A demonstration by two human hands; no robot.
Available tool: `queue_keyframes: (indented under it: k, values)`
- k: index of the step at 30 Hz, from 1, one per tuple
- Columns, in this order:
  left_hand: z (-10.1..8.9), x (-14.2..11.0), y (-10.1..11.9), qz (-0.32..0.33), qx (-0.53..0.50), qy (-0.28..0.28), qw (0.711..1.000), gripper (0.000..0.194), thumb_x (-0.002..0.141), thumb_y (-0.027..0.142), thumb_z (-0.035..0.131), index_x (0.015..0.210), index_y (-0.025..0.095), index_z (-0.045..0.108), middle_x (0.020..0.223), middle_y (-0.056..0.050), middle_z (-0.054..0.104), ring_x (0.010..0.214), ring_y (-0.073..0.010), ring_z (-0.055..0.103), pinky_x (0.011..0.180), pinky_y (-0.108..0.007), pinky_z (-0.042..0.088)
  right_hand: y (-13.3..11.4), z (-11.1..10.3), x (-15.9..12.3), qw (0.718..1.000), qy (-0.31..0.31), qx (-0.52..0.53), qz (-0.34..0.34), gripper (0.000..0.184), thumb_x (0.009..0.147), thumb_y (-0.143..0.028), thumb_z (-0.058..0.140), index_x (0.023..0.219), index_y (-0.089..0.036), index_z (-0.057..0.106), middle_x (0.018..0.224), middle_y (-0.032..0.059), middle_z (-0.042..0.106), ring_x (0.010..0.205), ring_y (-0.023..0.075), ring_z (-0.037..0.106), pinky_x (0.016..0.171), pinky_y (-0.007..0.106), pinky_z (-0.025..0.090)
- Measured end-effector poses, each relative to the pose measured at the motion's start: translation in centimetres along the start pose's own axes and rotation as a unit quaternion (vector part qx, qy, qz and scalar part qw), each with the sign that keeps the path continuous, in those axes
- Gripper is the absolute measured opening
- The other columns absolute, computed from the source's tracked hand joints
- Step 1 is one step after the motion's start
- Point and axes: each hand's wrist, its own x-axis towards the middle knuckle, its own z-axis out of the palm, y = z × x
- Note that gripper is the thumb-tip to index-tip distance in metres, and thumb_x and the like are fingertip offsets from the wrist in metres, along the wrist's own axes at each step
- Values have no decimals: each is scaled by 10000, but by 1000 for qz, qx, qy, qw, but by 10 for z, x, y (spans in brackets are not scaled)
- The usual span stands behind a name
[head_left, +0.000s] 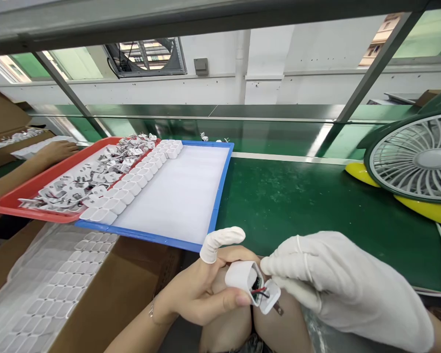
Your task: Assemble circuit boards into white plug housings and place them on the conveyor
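My left hand [202, 287], bare except for a white finger cot on the forefinger, grips a small white plastic charger shell [241, 275] over my lap. My right hand [338, 284], in a white glove, pinches the shell's cover piece [270, 297], which hangs open with red and black wires showing between the two parts. Both hands meet at the near edge of the green bench [301, 201].
A blue tray [220, 186] with a white liner holds two rows of white shells along its left side. A red tray [29, 191] of loose parts overlaps it. Another person's arm [29, 164] reaches in at left. A cardboard box of packed shells [55, 289] sits lower left; a fan [415, 162] stands right.
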Motion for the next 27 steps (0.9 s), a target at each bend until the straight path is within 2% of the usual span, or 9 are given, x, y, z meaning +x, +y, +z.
queue_keyframes:
  k: [3, 5, 11, 16, 21, 24, 27]
  values:
    - [1, 0, -2, 36, 32, 31, 998, 342, 881, 365, 513, 1133, 137, 474, 951, -102, 591, 822, -198, 564, 760, -334, 453, 2, 5, -3, 999, -27, 28, 0, 235, 905, -95, 448, 1070, -240, 533, 749, -3, 616, 597, 120, 577, 528, 237, 371]
    - [2, 1, 0, 47, 38, 32, 998, 332, 892, 363, 496, 1132, 135, 473, 936, -101, 595, 810, -193, 557, 757, -328, 449, 2, 7, -4, 999, -27, 43, 16, 240, 902, -106, 464, 1085, -247, 526, 771, -4, 621, 599, 118, 577, 526, 237, 366]
    - [1, 2, 7, 8, 100, 21, 995, 335, 871, 343, 534, 1125, 129, 494, 958, -108, 602, 823, -197, 543, 774, -317, 424, 2, 8, -2, 998, -2, 46, 45, 216, 889, -107, 451, 1023, -231, 566, 772, -21, 633, 582, 99, 574, 510, 230, 356]
    - [1, 3, 9, 7, 100, 11, 995, 261, 858, 274, 553, 1083, 150, 503, 927, -77, 600, 794, -172, 529, 753, -291, 435, 1, 8, -2, 997, -26, 33, 61, 185, 880, -140, 480, 986, -241, 594, 776, -35, 641, 568, 101, 573, 497, 230, 354]
    - [4, 1, 7, 25, 138, 20, 990, 243, 878, 289, 533, 1091, 172, 510, 942, -76, 588, 833, -186, 552, 768, -312, 465, 0, 9, -3, 996, -31, 23, 86, 205, 888, -155, 487, 1018, -265, 600, 787, -26, 636, 597, 117, 584, 514, 238, 349]
    - [6, -3, 2, 36, 148, 47, 987, 300, 878, 300, 543, 1142, 176, 470, 1001, -94, 588, 878, -200, 565, 798, -335, 468, 0, 9, -2, 997, -25, 27, 73, 214, 894, -161, 474, 1027, -265, 607, 764, -15, 624, 571, 114, 568, 495, 243, 324]
    - [6, -6, -3, 35, 156, 53, 986, 387, 873, 301, 559, 1212, 180, 418, 1057, -109, 575, 939, -216, 565, 836, -349, 462, 1, 8, 0, 996, -65, 16, 54, 243, 882, -151, 487, 1054, -285, 593, 742, -31, 604, 538, 107, 537, 478, 249, 297]
